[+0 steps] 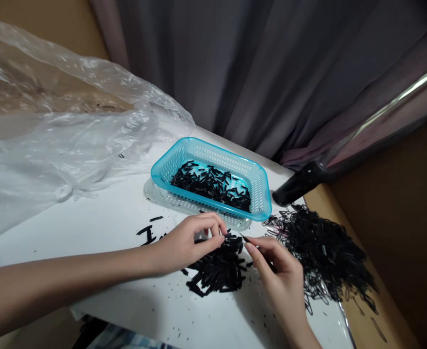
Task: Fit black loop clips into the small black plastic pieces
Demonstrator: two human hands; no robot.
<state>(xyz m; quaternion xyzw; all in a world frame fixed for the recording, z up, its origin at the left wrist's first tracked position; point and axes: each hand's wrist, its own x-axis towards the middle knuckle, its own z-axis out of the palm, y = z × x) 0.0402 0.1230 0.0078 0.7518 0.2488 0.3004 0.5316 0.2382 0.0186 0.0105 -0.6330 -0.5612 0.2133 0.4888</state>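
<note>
Head view: far to the left of both hands, a crumpled clear plastic bag (pixel 46 140) lies slack on the white table (pixel 100 232), pushed aside so the working area stays free. The left hand (pixel 187 242) hovers low over the table, fingertips pinched shut on a small black piece, thumb against forefinger for fine control. Just below and between the hands lies a pile of short black pieces (pixel 218 269), kept within immediate reach. Beyond the hands, a blue perforated basket (pixel 260 194) holds more black pieces, set close so a short reach covers it. The right hand (pixel 275 264) pinches a thin black pin, its tip pointing toward the left fingertips, almost touching. To the right of that hand, a tangled heap of black wire pins (pixel 322 247) rests near the table edge
</note>
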